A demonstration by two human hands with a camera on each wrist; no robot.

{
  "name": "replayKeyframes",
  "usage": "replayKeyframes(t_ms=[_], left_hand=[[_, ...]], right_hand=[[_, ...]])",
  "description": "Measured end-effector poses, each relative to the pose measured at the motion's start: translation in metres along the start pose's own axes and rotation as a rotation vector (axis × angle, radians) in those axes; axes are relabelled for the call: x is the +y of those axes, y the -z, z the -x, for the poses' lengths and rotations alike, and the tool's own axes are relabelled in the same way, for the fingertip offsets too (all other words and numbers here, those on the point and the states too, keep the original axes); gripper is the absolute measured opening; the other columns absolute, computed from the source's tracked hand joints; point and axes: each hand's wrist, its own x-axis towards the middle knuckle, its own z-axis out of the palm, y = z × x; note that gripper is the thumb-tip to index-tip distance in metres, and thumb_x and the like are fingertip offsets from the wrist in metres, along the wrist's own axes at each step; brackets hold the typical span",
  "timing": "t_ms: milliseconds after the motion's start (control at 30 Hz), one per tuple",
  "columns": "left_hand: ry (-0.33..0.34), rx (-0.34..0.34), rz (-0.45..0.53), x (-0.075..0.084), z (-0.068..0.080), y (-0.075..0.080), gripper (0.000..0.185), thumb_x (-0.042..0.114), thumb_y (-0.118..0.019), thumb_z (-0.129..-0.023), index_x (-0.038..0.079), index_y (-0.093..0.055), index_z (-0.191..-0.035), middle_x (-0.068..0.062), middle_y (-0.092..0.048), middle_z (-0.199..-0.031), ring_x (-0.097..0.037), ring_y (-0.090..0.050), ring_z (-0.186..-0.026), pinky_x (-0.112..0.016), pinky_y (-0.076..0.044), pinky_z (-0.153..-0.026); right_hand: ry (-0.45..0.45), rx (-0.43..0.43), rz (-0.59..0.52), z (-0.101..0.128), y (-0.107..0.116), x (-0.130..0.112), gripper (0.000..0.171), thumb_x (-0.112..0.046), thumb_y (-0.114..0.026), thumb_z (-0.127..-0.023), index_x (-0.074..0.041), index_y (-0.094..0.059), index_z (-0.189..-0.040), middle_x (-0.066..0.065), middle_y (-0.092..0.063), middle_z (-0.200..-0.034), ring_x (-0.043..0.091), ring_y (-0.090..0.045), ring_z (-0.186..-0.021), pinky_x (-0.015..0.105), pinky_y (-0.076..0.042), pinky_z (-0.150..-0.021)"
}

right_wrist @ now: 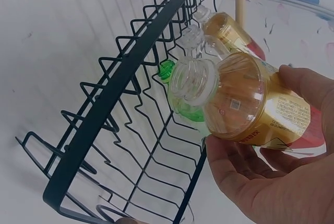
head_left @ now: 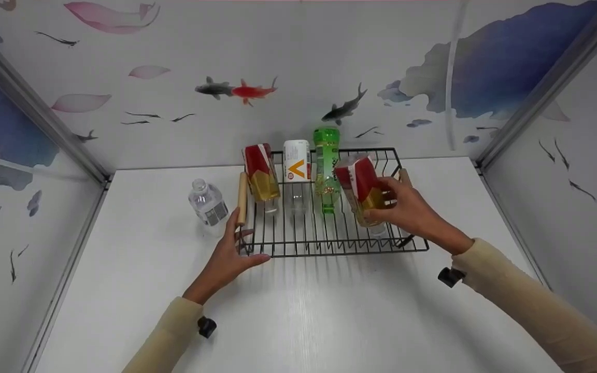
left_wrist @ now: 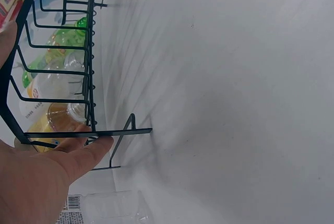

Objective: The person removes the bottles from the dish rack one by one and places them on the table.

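Table: smooth white table top (head_left: pixel 329 311), ringed by fish-painted walls.
Rack: thin black wire rack (head_left: pixel 329 248), steadied at its corner by the left hand (head_left: pixel 228 259), fingers straight.
Bottle: clear plastic bottle with red-gold label (head_left: pixel 363 191), neck-down over the rack, is gripped by the right hand (head_left: pixel 407 210).

We see open worktop (head_left: pixel 303 311) in front of the rack (head_left: pixel 329 243). Inside the rack, three bottles crowd the back; free slots only at front. Water bottle (head_left: pixel 209 206) blocks the left side; walls close in left, right and behind.
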Motion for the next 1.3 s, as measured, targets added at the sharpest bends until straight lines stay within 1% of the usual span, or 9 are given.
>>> replayKeyframes(t_ms=[200,300,467,567,667,867,1100,1300], left_hand=[[0.008,0.007,0.000,-0.001,0.000,0.000,0.133,0.033,-0.099,-0.085,0.034,-0.004,-0.177,-0.020,-0.032,-0.171,-0.033,-0.049,-0.155,-0.065,-0.045,-0.120],[0.011,0.007,0.009,-0.001,0.001,0.000,0.132,0.030,-0.099,-0.085,0.035,-0.004,-0.177,-0.019,-0.032,-0.172,-0.033,-0.048,-0.155,-0.066,-0.045,-0.121],[0.017,0.007,0.002,-0.002,0.000,0.000,0.133,0.035,-0.099,-0.084,0.034,-0.004,-0.177,-0.019,-0.031,-0.174,-0.035,-0.048,-0.155,-0.067,-0.043,-0.121],[0.015,0.007,0.005,-0.002,0.000,0.000,0.134,0.035,-0.100,-0.084,0.034,-0.004,-0.177,-0.020,-0.031,-0.174,-0.035,-0.048,-0.155,-0.067,-0.043,-0.121],[0.012,0.007,0.010,-0.002,0.001,0.000,0.133,0.034,-0.100,-0.084,0.034,-0.004,-0.177,-0.020,-0.031,-0.174,-0.035,-0.048,-0.155,-0.067,-0.043,-0.121],[0.011,0.004,0.006,-0.003,0.002,0.000,0.135,0.042,-0.100,-0.082,0.037,-0.004,-0.177,-0.019,-0.031,-0.173,-0.034,-0.047,-0.156,-0.067,-0.044,-0.121],[-0.003,0.002,0.009,-0.003,0.000,0.000,0.134,0.042,-0.100,-0.083,0.037,-0.005,-0.177,-0.019,-0.031,-0.173,-0.033,-0.048,-0.155,-0.067,-0.045,-0.120],[-0.004,0.007,-0.012,-0.002,0.000,0.000,0.136,0.046,-0.101,-0.080,0.035,-0.006,-0.177,-0.019,-0.034,-0.172,-0.032,-0.049,-0.154,-0.066,-0.045,-0.121]], right_hand=[[0.032,-0.005,0.008,0.002,-0.003,-0.004,0.075,-0.021,-0.088,-0.096,0.000,-0.050,-0.158,0.022,-0.061,-0.151,0.043,-0.065,-0.130,0.062,-0.059,-0.106],[0.048,-0.009,-0.006,0.003,-0.006,-0.005,0.074,-0.017,-0.088,-0.096,0.000,-0.051,-0.158,0.021,-0.062,-0.150,0.041,-0.068,-0.128,0.061,-0.059,-0.106],[0.059,-0.030,-0.021,0.006,-0.010,-0.009,0.077,-0.015,-0.088,-0.095,-0.002,-0.050,-0.160,0.021,-0.061,-0.152,0.041,-0.068,-0.129,0.059,-0.060,-0.105],[0.065,-0.041,-0.016,0.009,-0.012,-0.010,0.077,-0.017,-0.089,-0.095,-0.002,-0.049,-0.160,0.020,-0.061,-0.152,0.040,-0.066,-0.128,0.058,-0.061,-0.104],[0.072,-0.045,-0.008,0.012,-0.015,-0.011,0.077,-0.018,-0.090,-0.094,-0.003,-0.050,-0.159,0.019,-0.062,-0.151,0.039,-0.066,-0.127,0.056,-0.062,-0.102],[0.094,-0.038,0.025,0.015,-0.018,-0.012,0.077,-0.017,-0.091,-0.092,-0.003,-0.053,-0.157,0.018,-0.065,-0.148,0.036,-0.069,-0.122,0.055,-0.064,-0.099],[0.105,-0.042,0.029,0.017,-0.020,-0.011,0.075,-0.017,-0.092,-0.092,-0.002,-0.055,-0.155,0.019,-0.065,-0.147,0.038,-0.069,-0.122,0.056,-0.064,-0.099],[0.110,-0.052,0.021,0.019,-0.021,-0.014,0.076,-0.018,-0.093,-0.091,-0.004,-0.055,-0.155,0.016,-0.066,-0.147,0.036,-0.069,-0.122,0.055,-0.064,-0.098]])
